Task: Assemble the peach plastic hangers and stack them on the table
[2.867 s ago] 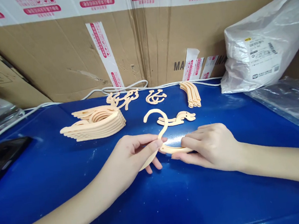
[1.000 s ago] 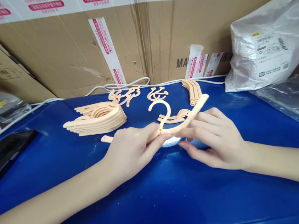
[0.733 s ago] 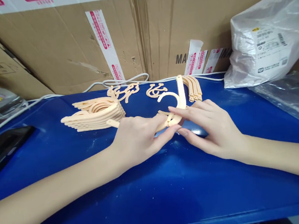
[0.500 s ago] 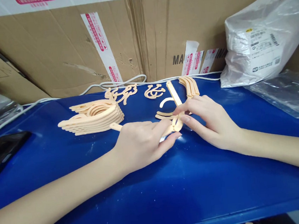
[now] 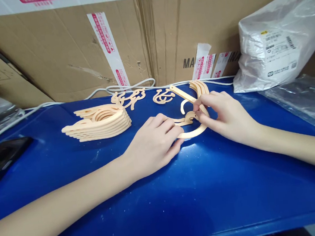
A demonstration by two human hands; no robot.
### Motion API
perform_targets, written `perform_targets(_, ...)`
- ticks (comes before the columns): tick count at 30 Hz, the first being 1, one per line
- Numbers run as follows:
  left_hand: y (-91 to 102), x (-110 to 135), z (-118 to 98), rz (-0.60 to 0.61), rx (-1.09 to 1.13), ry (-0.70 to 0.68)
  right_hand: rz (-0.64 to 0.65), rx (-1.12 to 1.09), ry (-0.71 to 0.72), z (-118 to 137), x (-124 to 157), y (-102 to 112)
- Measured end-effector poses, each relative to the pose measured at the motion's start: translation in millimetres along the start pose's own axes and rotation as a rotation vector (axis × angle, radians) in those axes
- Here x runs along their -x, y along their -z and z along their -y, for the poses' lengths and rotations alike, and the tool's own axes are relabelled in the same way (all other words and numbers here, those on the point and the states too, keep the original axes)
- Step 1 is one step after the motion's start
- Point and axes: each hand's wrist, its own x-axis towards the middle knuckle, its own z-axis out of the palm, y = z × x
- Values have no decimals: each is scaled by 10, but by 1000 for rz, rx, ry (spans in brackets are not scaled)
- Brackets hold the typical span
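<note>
Brown cardboard [image 5: 63, 49] fills the upper part of the frame, printed tape along its top edge, and the blue table [image 5: 167, 214] spreads across everything below it. A white plastic bag [image 5: 278, 34] with a label stands at the upper right, and a crumpled clear plastic sheet [image 5: 302, 102] lies just below it. Both hands are at work near the centre of the frame: the left hand [image 5: 157, 142] has its fingers closed on the near end of a pale cream hanger [image 5: 194, 133], while the right hand [image 5: 225, 116], right of centre, pinches the same hanger between thumb and fingers farther along. The hanger is held at the middle right, its lower arm curving between the two hands, a straight piece slanting to the upper left from the right hand's fingers, and its hook showing below that piece. At the left of centre sits a stack of cream hangers [image 5: 99, 126]; a black flat device [image 5: 6, 156] lies at the left edge. Smaller still, curved cream strips [image 5: 197, 86] lie bundled behind the right hand, and loose cream parts [image 5: 134, 98] rest near the thin white cable [image 5: 93, 94].
</note>
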Motion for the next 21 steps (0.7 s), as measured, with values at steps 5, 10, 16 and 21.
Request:
perform_targets(5, -30, -17, 16, 49, 97, 42, 24, 281, 84, -58, -13, 14)
perform_targets(10, -64, -10, 47, 57, 202, 39, 24, 487, 134, -58, 2, 10)
perform_targets(16, -83, -20, 60, 198, 252, 102, 49, 755, 158, 5, 24, 34)
perform_targets(21, -62, -25, -11, 181, 85, 152, 74, 757, 153, 2, 31, 16)
